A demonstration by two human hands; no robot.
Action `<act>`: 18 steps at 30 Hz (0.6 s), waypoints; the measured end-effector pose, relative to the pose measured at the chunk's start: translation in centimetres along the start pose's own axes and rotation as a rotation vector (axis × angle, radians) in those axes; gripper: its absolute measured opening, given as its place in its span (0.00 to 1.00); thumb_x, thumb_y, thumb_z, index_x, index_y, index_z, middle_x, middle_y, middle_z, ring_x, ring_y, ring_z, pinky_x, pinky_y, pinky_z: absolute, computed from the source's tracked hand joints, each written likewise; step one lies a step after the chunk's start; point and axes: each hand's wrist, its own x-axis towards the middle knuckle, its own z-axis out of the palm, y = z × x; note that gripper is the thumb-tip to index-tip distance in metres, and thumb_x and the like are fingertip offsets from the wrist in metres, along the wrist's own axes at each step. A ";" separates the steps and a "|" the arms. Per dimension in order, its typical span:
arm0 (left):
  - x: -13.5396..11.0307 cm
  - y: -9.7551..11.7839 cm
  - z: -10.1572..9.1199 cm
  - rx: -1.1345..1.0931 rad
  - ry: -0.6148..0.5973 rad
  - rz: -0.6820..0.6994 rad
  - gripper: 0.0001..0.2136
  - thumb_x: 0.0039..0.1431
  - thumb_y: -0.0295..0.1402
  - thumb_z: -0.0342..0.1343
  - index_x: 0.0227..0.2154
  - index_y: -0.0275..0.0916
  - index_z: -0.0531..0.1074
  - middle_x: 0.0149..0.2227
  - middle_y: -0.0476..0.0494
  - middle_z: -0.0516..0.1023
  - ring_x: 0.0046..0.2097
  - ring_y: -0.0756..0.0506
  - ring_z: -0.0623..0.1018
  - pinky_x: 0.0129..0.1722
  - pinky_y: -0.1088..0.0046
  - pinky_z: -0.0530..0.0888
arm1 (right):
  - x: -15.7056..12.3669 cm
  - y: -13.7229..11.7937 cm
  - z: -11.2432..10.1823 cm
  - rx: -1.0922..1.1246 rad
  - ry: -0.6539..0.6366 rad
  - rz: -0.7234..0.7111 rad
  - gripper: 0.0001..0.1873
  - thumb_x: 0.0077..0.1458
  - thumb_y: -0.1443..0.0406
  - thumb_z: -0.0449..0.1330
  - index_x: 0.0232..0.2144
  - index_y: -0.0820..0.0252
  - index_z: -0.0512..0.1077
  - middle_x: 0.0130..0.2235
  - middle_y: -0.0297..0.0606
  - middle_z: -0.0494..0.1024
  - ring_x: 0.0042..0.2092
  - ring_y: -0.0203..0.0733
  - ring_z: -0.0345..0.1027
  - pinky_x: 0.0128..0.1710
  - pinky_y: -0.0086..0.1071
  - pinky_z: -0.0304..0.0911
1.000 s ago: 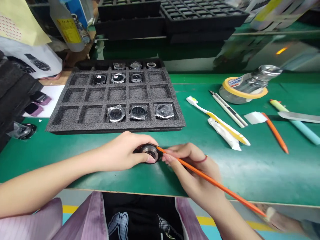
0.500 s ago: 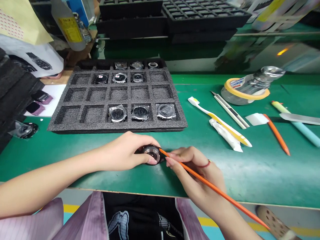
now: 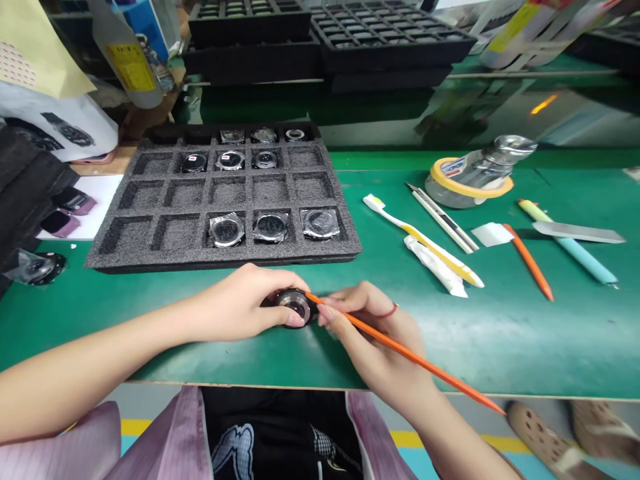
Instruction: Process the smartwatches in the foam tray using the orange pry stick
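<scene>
Near the front of the green bench, my left hand [image 3: 253, 300] grips a round black watch case [image 3: 294, 307] with a silver ring, its thumb lying over the ring. In my right hand [image 3: 377, 330] is a long orange pry stick [image 3: 400, 348], pinched close to its thin end. That end touches the upper right rim of the watch case; the other end slants down past the bench edge. Just beyond my hands lies a grey foam tray [image 3: 225, 257] with several watch cases in its compartments, some wrapped in clear film.
Rightward lie a toothbrush [image 3: 425, 241], a tweezers-like tool [image 3: 445, 219], a short orange stick [image 3: 531, 263], a blade [image 3: 580, 232] and a glass bottle [image 3: 507, 152] with a yellow tape roll [image 3: 473, 193]. Purple watches [image 3: 60, 223] sit at left. Stacked black trays [image 3: 390, 50] stand behind.
The whole scene sits slightly further left and the view has turned a little to the right. Both hands keep their hold, with the stick's tip still at the case rim.
</scene>
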 end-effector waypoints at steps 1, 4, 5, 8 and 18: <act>0.0 0.0 0.0 0.001 0.006 0.000 0.08 0.62 0.32 0.62 0.43 0.39 0.76 0.32 0.54 0.78 0.33 0.52 0.73 0.34 0.78 0.66 | 0.1 0.1 0.2 0.025 -0.011 -0.009 0.09 0.60 0.66 0.63 0.28 0.56 0.68 0.31 0.35 0.82 0.31 0.36 0.76 0.31 0.26 0.70; 0.0 -0.2 0.1 -0.001 0.014 0.010 0.08 0.62 0.33 0.61 0.44 0.39 0.76 0.32 0.54 0.78 0.33 0.51 0.73 0.34 0.77 0.67 | -0.1 0.3 0.4 0.043 -0.019 -0.005 0.08 0.61 0.66 0.62 0.29 0.55 0.68 0.32 0.33 0.81 0.31 0.35 0.75 0.31 0.26 0.69; 0.0 -0.2 0.1 -0.006 0.010 0.014 0.08 0.62 0.33 0.61 0.44 0.39 0.76 0.33 0.54 0.79 0.34 0.51 0.74 0.35 0.77 0.67 | -0.4 0.3 0.3 0.025 -0.009 0.007 0.08 0.62 0.66 0.61 0.30 0.55 0.68 0.31 0.33 0.80 0.31 0.34 0.75 0.30 0.26 0.69; 0.1 -0.2 0.0 0.002 0.004 0.017 0.09 0.62 0.32 0.62 0.44 0.38 0.76 0.35 0.53 0.80 0.35 0.51 0.75 0.37 0.76 0.68 | -1.7 0.1 -0.1 -0.071 0.016 0.021 0.09 0.63 0.66 0.60 0.29 0.55 0.67 0.28 0.31 0.77 0.29 0.33 0.71 0.28 0.25 0.66; -0.6 -0.2 0.1 -0.032 0.004 0.051 0.07 0.63 0.29 0.60 0.44 0.38 0.76 0.39 0.51 0.81 0.40 0.50 0.77 0.43 0.76 0.70 | -2.6 -0.8 -1.5 -0.010 0.050 0.057 0.05 0.59 0.64 0.65 0.30 0.56 0.74 0.28 0.34 0.82 0.27 0.35 0.76 0.26 0.25 0.71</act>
